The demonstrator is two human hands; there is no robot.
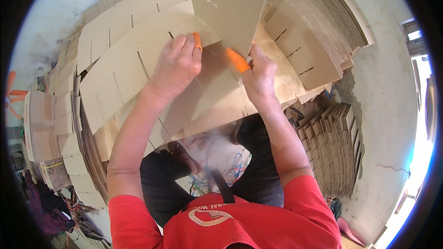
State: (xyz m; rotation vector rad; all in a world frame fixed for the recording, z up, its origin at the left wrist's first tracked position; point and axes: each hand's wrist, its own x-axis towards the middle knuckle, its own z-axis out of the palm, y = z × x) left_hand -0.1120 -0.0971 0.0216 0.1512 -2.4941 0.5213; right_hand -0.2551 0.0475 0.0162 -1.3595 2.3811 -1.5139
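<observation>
A tan cardboard piece (228, 7) with a slot cut in it stands raised and tilted. Its lower corner is pinched in my right hand (261, 71), which wears an orange finger cover on the thumb. Left of it, a long slotted cardboard strip (124, 69) slants over the table, and my left hand (179, 62) closes on it near its right end with curled fingers. One finger of that hand has an orange cover too. The left fingertips are partly hidden. Beneath both hands, more slotted cardboard (177, 115) lies in shadow on the wooden table (217, 122).
Stacks of slotted cardboard stand at the right of the table (318, 32), below it on the right (330, 150) and along the left (76, 157). Walls close in on both sides. Coloured strings (237, 163) lie on the floor between my legs. An orange fan (14, 94) is at far left.
</observation>
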